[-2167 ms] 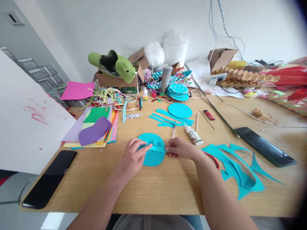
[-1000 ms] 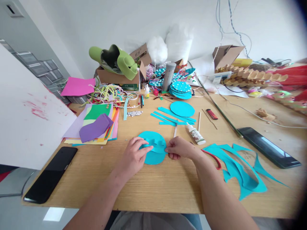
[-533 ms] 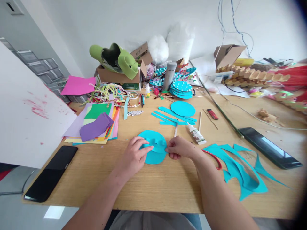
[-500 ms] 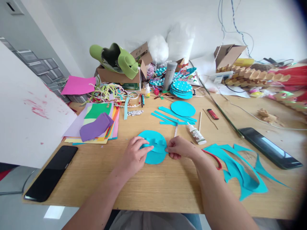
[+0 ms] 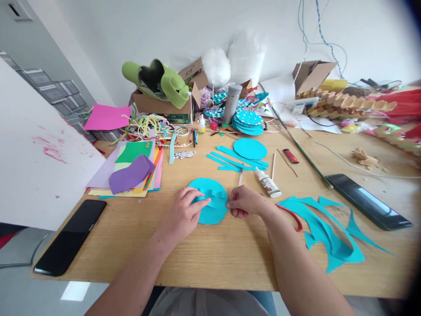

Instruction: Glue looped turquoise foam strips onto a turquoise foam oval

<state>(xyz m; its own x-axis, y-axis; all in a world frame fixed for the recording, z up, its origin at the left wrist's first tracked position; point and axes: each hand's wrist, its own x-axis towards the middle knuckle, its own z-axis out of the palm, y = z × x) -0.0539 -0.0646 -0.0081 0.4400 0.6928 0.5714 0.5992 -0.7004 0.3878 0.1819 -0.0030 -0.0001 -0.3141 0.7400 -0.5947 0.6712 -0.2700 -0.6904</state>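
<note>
A blue paper disc (image 5: 212, 216) lies on the wooden table (image 5: 210, 254) in front of me, with a wavy blue strip (image 5: 215, 194) across its upper half. My left hand (image 5: 189, 208) rests on the disc's left side, fingers spread over the strip. At the right edge, my right hand (image 5: 243, 202) pinches the end of a blue strip between thumb and forefinger. Behind the disc lie several flat blue strips (image 5: 226, 161), a pen-like tool (image 5: 240, 177), a white glue bottle (image 5: 269, 183) and another blue disc (image 5: 250, 149).
Blue paper scraps (image 5: 329, 228) and red-handled scissors (image 5: 294, 216) lie to the right, near a dark glossy device (image 5: 365, 199). Coloured sheets (image 5: 131, 171) and a black phone (image 5: 70, 237) are on the left. A grey flask (image 5: 232, 105) stands at the back.
</note>
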